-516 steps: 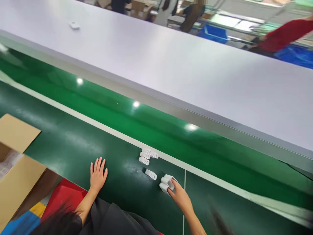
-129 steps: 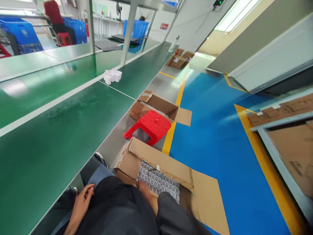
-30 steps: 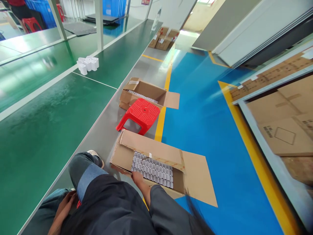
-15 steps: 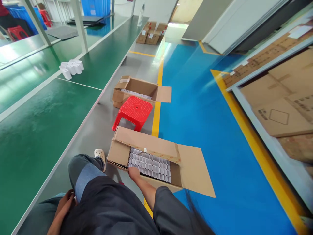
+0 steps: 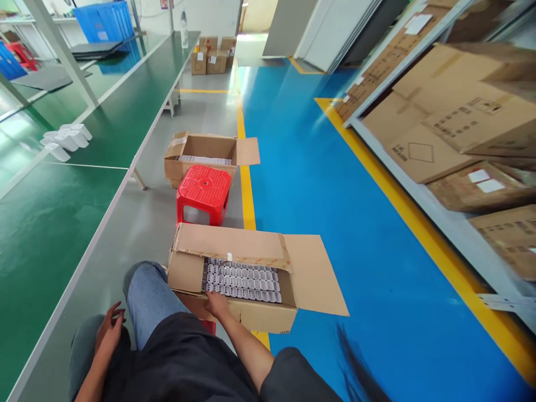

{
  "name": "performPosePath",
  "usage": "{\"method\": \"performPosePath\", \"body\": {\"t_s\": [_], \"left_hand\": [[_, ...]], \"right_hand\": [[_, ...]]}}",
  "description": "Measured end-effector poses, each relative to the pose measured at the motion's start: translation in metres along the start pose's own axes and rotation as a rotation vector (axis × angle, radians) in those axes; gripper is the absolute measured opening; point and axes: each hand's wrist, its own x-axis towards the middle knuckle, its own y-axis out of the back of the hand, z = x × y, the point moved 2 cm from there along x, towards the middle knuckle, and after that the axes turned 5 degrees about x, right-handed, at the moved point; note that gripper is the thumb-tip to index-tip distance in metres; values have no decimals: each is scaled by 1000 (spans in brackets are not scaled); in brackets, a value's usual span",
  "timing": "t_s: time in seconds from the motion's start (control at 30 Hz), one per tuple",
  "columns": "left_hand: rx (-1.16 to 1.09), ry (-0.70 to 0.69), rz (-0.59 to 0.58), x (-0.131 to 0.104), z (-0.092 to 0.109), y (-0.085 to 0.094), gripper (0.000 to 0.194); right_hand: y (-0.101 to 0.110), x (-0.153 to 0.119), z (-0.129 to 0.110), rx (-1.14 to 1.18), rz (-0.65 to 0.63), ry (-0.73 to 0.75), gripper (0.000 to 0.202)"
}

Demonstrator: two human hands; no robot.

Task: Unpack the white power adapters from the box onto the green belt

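My right hand [image 5: 217, 305] is at the near edge of an open cardboard box [image 5: 263, 317], its fingers reaching over the rim by the left end of the white plastic pieces [image 5: 247, 282]. Those pieces stand in rows inside the box. What the fingers grip, if anything, is hidden. Over my lap at the lower left, my left hand [image 5: 109, 330] has its fingers apart and holds nothing.
A red stool [image 5: 204, 187] stands beyond the box, with another open box [image 5: 211, 146] behind it. On the left, a green table [image 5: 84, 206] bears white pieces [image 5: 67, 139]. Stacked cartons [image 5: 435, 128] fill a rack at the right.
The view has turned to the right, so the boxes and stool appear farther left. My right hand stays at the box's near edge. My left hand's fingers are now more clearly spread.
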Motion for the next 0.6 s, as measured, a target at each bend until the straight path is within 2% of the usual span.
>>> {"method": "performPosePath", "body": {"t_s": [0.1,0.2,0.3,0.37,0.47,0.6], "left_hand": [[-28,-127,97,12,43,9,64],[-29,-288,155,17,83,19,60],[66,-405,93,23,110,23,54],[145,-457,45,34,122,18,50],[242,-519,-41,62,143,-3,39],[402,-497,-226,111,177,-55,29]], "right_hand": [[2,-5,-1,-15,33,15,31],[5,-7,-2,-8,69,10,29],[6,-12,0,25,139,-20,30],[4,-18,3,57,214,-56,34],[3,-34,15,104,368,-182,37],[18,-55,49,155,662,-545,63]]}}
